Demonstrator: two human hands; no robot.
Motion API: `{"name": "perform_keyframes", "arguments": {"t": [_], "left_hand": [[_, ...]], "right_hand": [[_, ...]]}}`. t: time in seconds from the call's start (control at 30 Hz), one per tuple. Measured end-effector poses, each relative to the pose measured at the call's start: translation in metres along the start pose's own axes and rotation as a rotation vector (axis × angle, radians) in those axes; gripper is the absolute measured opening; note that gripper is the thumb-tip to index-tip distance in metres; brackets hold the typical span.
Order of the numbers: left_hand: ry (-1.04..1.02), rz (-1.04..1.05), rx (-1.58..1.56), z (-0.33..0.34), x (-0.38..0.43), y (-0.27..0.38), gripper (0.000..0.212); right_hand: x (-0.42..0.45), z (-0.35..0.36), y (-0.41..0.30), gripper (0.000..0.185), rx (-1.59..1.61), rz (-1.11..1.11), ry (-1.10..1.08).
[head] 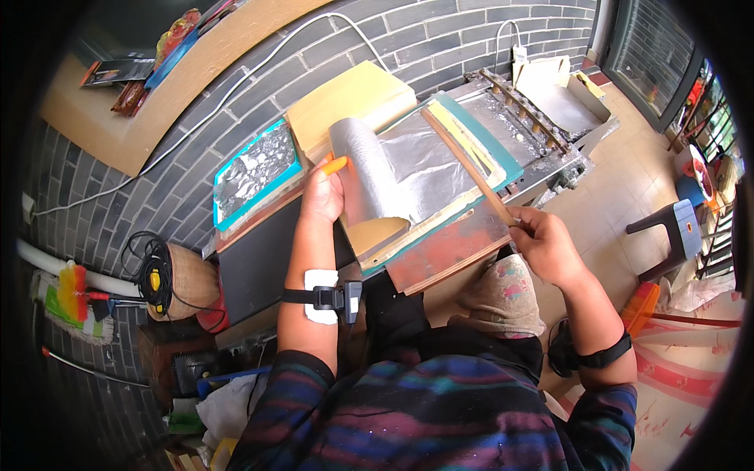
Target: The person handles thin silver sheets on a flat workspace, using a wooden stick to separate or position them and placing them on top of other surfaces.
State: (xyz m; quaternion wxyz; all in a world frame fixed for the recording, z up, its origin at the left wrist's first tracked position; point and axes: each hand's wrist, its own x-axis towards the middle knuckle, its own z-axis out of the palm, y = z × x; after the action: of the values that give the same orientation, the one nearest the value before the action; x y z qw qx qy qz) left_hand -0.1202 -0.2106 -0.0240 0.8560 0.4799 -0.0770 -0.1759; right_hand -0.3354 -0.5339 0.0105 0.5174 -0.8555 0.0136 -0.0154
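Observation:
My left hand (323,197) pinches the left edge of a silver-faced sheet (368,165), which curls up and over. An orange finger cot (334,165) covers one of its digits. The curled sheet's underside is brown, and blur softens its edge near the hand. Flat silver sheet (427,156) lies to the right, on a pale layer over a green board (471,120). Across it runs a thin wooden strip (465,159), its near end gripped by my right hand (545,241). A worn red-brown board (447,244) sits underneath, towards me.
A thick yellowish paper stack (353,97) stands behind the sheet. On the left is a blue-rimmed tray (222,223) of crumpled silver scraps. A metal apparatus with a crossbar (521,112) stands right, beside a shallow metal tray (589,109). A stool (677,229) occupies the right floor.

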Motion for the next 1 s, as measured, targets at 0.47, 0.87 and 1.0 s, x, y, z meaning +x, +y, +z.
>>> {"name": "perform_keyframes", "arguments": {"t": [0.47, 0.87, 1.0], "left_hand": [[0.020, 0.062, -0.155, -0.068, -0.037, 0.013, 0.041], [0.235, 0.265, -0.107, -0.156, -0.103, 0.058, 0.040], [0.214, 0.242, -0.084, -0.182, -0.139, 0.079, 0.037]], "right_hand": [[0.000, 0.002, -0.002, 0.028, 0.112, 0.049, -0.020], [0.000, 0.001, -0.005, 0.030, 0.133, 0.076, -0.032], [0.001, 0.000, 0.001, 0.030, 0.143, 0.119, -0.040]]}}
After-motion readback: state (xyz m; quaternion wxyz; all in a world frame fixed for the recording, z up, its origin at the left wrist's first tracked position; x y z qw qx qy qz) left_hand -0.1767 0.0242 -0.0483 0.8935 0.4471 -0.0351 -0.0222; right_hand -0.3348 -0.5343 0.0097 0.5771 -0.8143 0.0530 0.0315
